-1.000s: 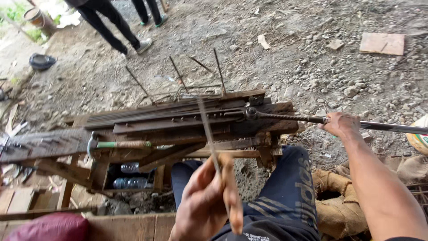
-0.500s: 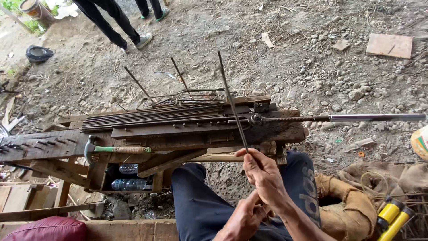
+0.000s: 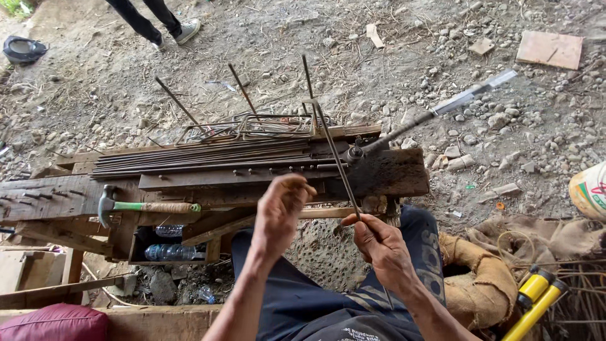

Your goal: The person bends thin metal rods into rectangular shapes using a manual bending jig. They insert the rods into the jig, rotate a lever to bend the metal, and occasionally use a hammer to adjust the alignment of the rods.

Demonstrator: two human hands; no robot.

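1. Right hand (image 3: 379,247) is clamped around a thin steel rod (image 3: 331,142), which slants up and away over the wooden bench (image 3: 391,173).
2. Left hand (image 3: 281,211) hovers just beside the rod, fingers loosely curled and holding nothing.
3. Straight rods (image 3: 202,158) lie bundled along the bench top.
4. A hammer (image 3: 142,206) rests on the bench's left side.
5. The bending lever (image 3: 435,110) juts out to the right.

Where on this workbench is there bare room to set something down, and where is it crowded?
Bare: the dark plank right of the bender pivot, and the strip between the hammer and the left hand. Crowded: the bench's far half under the straight rods and bent stirrups; the left plank bristles with nails.
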